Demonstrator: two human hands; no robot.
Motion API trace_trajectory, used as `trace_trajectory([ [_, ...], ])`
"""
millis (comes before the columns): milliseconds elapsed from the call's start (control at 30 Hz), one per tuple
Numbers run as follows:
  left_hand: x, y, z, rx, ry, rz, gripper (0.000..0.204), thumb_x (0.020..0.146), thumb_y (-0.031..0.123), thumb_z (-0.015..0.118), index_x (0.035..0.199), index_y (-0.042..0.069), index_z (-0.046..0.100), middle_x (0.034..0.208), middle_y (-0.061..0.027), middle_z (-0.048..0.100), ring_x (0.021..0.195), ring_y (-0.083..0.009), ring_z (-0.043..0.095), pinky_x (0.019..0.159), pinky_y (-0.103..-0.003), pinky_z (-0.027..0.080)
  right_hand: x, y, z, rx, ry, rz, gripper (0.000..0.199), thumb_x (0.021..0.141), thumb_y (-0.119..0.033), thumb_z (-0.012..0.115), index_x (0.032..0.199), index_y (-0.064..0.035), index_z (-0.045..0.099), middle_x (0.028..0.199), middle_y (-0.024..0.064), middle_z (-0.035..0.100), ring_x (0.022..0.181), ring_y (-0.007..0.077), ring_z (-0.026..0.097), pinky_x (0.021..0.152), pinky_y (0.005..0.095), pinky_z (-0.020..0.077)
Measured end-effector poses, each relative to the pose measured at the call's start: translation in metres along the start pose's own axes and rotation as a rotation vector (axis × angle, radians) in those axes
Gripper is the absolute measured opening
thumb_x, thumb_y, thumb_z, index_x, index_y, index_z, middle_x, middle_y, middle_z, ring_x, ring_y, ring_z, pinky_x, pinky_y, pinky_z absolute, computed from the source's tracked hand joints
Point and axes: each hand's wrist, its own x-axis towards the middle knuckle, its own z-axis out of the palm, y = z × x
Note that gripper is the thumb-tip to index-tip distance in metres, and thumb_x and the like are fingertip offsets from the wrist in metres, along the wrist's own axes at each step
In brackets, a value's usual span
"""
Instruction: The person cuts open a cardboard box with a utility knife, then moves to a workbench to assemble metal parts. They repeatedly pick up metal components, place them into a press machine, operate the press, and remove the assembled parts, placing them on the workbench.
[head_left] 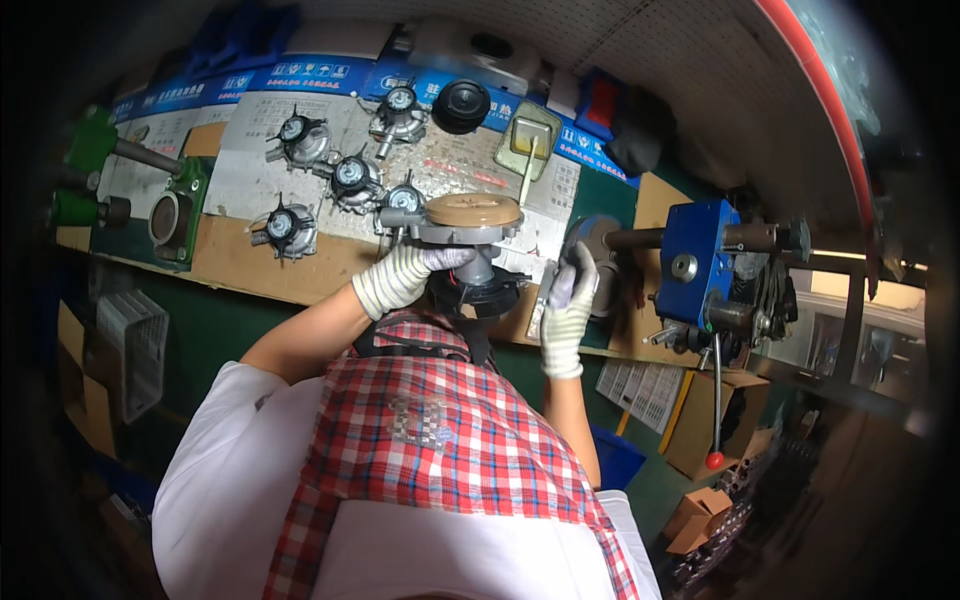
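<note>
My left hand [405,277], in a white glove with stripes, is closed round the side of a motor assembly [472,266]. This has a grey metal flange with a tan round disc [473,209] on top and a black part below, close to the front of my apron. My right hand [568,312], gloved likewise, is raised to the right of the assembly, apart from it. Its fingers look stretched upward with nothing visible in them. Behind it stands the round base [604,270] of a blue hand press.
Several similar grey and black motor assemblies [353,175] stand on the cardboard-covered bench, with a black round part [461,106] and a square tin [528,137] with a brush behind. A green press [180,215] is left; the blue press [694,262] with a red-knobbed lever is right.
</note>
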Motion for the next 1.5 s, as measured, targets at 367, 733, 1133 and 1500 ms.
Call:
trace_trajectory([
  [367,0.003,0.016,0.002,-0.234,-0.080,-0.100,0.078,0.085,0.035,0.079,0.147,0.001,0.045,0.133,-0.0180,0.064,0.124,-0.0273,0.062,0.107,-0.043,0.050,-0.018,0.071,-0.004,-0.224,0.104,0.154,0.047,0.105,-0.028,0.051,0.139,0.0040,0.049,0.131,0.0208,0.052,0.120,0.0320,0.054,0.107,0.0416,0.0408],
  [733,0.000,0.028,-0.007,-0.215,-0.031,-0.083,0.078,0.083,0.021,0.080,0.148,0.001,0.042,0.134,-0.0179,0.063,0.124,-0.0286,0.061,0.108,-0.044,0.049,-0.018,0.012,0.001,-0.205,0.012,-0.046,0.040,0.102,-0.015,0.056,0.138,0.0033,0.051,0.132,0.0176,0.054,0.118,0.0274,0.058,0.103,0.0358,0.0471],
  [1133,-0.001,0.018,-0.026,-0.292,0.031,-0.099,0.079,0.080,0.017,0.084,0.146,0.000,0.044,0.131,-0.0182,0.064,0.121,-0.0310,0.063,0.106,-0.046,0.052,-0.014,-0.009,0.006,-0.210,-0.151,-0.136,0.038,0.101,-0.014,0.057,0.135,0.0018,0.052,0.128,0.0185,0.055,0.116,0.0280,0.060,0.099,0.0366,0.0515],
  [1500,0.000,0.018,-0.023,-0.222,0.055,-0.109,0.076,0.081,0.017,0.082,0.145,0.001,0.044,0.133,-0.0172,0.064,0.122,-0.0289,0.063,0.107,-0.045,0.050,-0.020,-0.004,0.006,-0.138,-0.254,-0.159,0.069,0.087,-0.042,0.075,0.136,0.0009,0.053,0.128,0.0192,0.057,0.116,0.0323,0.058,0.101,0.0422,0.0476],
])
